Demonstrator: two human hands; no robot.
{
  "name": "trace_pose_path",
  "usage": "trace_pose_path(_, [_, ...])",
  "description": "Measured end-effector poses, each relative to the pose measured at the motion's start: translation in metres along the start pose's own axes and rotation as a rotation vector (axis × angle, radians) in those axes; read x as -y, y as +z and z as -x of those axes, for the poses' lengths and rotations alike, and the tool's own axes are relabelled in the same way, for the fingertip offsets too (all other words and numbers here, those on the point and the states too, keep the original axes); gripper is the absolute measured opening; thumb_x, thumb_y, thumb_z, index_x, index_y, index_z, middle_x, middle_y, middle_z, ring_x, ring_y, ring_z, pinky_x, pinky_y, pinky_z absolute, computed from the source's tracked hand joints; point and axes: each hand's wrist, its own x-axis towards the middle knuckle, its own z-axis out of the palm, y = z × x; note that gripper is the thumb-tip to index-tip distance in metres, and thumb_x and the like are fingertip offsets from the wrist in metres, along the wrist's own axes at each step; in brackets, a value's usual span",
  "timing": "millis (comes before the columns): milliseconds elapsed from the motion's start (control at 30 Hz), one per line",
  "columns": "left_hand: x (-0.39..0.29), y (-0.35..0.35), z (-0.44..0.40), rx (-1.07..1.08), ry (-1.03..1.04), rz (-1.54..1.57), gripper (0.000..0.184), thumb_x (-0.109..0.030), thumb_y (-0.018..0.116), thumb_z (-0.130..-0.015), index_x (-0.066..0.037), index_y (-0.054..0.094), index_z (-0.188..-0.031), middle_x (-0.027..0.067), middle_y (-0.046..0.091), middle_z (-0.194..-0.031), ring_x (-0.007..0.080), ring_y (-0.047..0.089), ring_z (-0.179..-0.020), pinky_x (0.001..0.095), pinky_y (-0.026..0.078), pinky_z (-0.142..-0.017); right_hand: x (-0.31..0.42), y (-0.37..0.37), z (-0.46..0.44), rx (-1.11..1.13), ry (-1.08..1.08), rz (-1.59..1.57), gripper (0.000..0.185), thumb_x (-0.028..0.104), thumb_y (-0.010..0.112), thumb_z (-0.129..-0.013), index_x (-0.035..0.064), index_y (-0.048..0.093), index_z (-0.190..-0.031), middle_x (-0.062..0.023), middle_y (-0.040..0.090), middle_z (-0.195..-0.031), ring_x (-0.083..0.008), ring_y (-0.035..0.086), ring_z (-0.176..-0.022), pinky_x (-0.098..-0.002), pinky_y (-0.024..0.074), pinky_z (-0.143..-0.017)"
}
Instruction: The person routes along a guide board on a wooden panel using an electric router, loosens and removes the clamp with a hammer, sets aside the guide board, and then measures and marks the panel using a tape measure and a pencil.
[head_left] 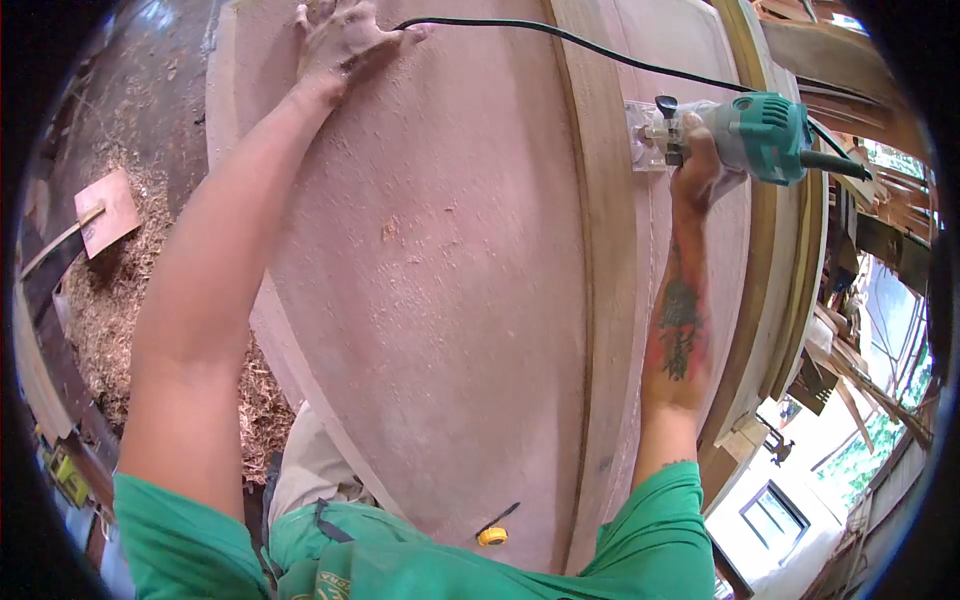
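Observation:
In my right hand (702, 160) is a teal trim router (770, 135) with a clear base plate (650, 135). My fingers wrap round its lower body, and the tool lies against the panel near a long wooden strip (600, 250). My left hand (345, 40) rests with fingers spread on the broad pinkish wooden panel (450, 270), close to its far edge; the fingertips are partly cut off by the frame. A black power cord (560, 35) runs from the router side across the panel to my left thumb, where it disappears behind the hand.
A yellow tape measure (491, 536) lies on the panel close to my body. Wood shavings (130, 330) cover the ground at left, beside a small square board (107, 213). Curved wooden strips (790, 260) edge the right side, with stacked scrap timber (890, 220) beyond.

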Motion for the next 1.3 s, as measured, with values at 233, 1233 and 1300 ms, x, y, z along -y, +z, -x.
trace_pose_path(233, [-0.002,-0.006,0.002,-0.011,0.029,0.018,0.095,-0.078,0.061,-0.071,-0.016,0.050,-0.141,0.0166,0.034,-0.155,0.0385,0.022,-0.146,0.0599,0.013,-0.117,-0.015,-0.019,0.010,0.010,-0.017,-0.080,0.026,0.006,0.071,-0.071,-0.0014,0.062,-0.094,-0.0073,0.064,-0.091,-0.0182,0.063,-0.077,-0.0322,0.0537,-0.072])
trace_pose_path(1233, [-0.025,-0.024,0.167,0.218,0.701,-0.092,0.110,-0.091,0.050,-0.066,-0.024,0.035,-0.152,0.0110,0.015,-0.162,0.0333,0.007,-0.150,0.0560,0.002,-0.120,0.035,-0.101,0.095,-0.005,0.073,-0.070,0.044,0.002,0.074,-0.067,0.0046,0.056,-0.107,-0.0047,0.058,-0.097,-0.0164,0.058,-0.082,-0.0334,0.0512,-0.077])
trace_pose_path(1300, [-0.043,-0.036,0.199,0.288,0.741,-0.054,0.113,-0.092,0.051,-0.064,-0.022,0.036,-0.151,0.0124,0.014,-0.162,0.0344,0.003,-0.151,0.0560,-0.001,-0.120,0.038,-0.106,0.099,-0.021,0.055,-0.041,0.041,0.002,0.074,-0.067,0.0054,0.057,-0.104,-0.0039,0.058,-0.095,-0.0160,0.057,-0.080,-0.0332,0.0508,-0.075])
